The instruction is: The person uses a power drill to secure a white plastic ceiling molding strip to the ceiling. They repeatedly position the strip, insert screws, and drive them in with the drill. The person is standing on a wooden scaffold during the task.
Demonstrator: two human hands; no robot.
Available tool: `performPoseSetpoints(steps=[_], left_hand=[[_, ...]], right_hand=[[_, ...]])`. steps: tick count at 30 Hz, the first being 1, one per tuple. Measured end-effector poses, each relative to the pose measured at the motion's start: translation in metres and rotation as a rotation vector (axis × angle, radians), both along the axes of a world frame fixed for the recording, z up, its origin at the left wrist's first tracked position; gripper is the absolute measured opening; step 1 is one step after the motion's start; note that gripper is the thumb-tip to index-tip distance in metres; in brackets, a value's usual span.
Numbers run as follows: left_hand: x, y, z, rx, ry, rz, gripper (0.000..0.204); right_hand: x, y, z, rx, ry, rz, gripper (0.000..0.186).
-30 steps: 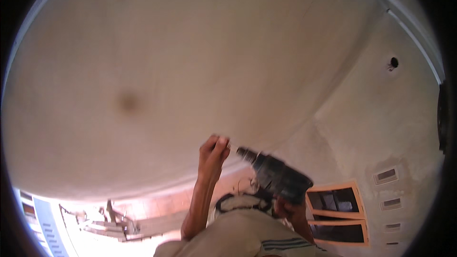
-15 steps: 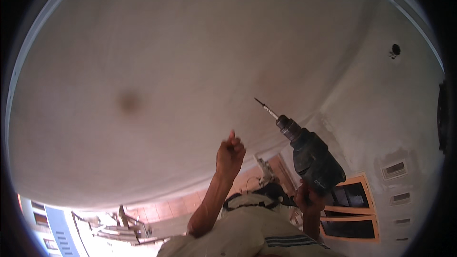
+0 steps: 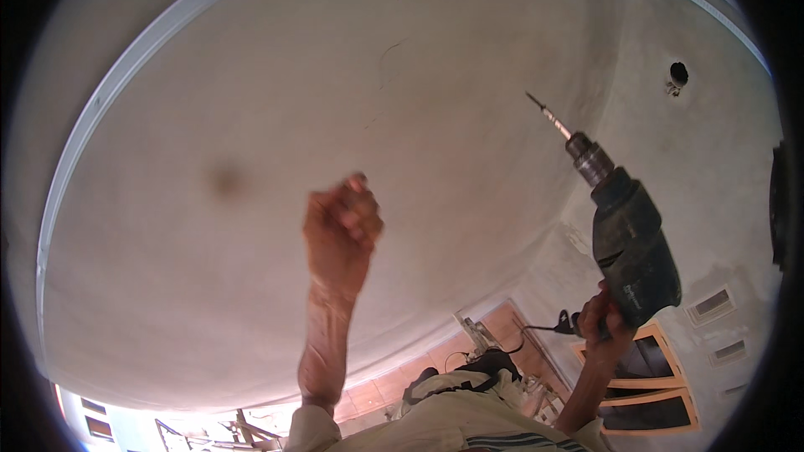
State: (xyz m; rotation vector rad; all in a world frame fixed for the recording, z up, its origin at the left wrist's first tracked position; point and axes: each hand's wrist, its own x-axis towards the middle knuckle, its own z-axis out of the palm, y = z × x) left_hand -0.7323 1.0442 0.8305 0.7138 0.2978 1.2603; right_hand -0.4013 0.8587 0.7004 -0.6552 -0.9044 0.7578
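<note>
My right hand (image 3: 605, 322) grips the handle of a dark green power drill (image 3: 636, 243), its long thin bit (image 3: 553, 120) pointing up and to the left, clear of the wall. A black power cord (image 3: 543, 328) runs from the base of the handle. My left hand (image 3: 343, 222) is raised in front of the pale plastered wall (image 3: 209, 285). Its fingers are curled closed and slightly blurred; whether anything small sits in them cannot be made out. A few thin dark marks show on the wall above it.
A white strip (image 3: 109, 88) curves along the wall's upper left. On the right wall are a round hole (image 3: 678, 74), small vents (image 3: 712, 305) and an orange-framed window (image 3: 645, 410). Below lies a tiled floor (image 3: 394, 387); a wooden structure (image 3: 251, 428) stands at the lower left.
My left hand has risen and moved left, its fingers still curled. My right hand has carried the drill up and to the right. The whole view has shifted, showing more of the upper wall.
</note>
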Motion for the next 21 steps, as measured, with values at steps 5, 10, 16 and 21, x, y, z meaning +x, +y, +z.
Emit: performPoseSetpoints(steps=[5, 10, 16, 21], left_hand=[[0.057, 0.043, 0.135, 0.869, 0.745, 0.927, 0.036], [0.115, 0.075, 0.223, 1.271, 1.143, 1.242, 0.044], [0.139, 0.099, 0.251, 1.721, 0.904, 1.194, 0.069], [0.184, 0.102, 0.283, 2.047, 0.901, 1.297, 0.093]], right_hand=[[0.06, 0.05, 0.034, 0.094, -0.103, -0.05, 0.068], [0.158, 0.083, 0.063, 0.025, -0.282, 0.487, 0.072], [0.239, 0.189, 0.138, -0.182, -0.803, 1.598, 0.085], [0.278, 0.258, 0.166, -0.196, -0.856, 1.84, 0.086]])
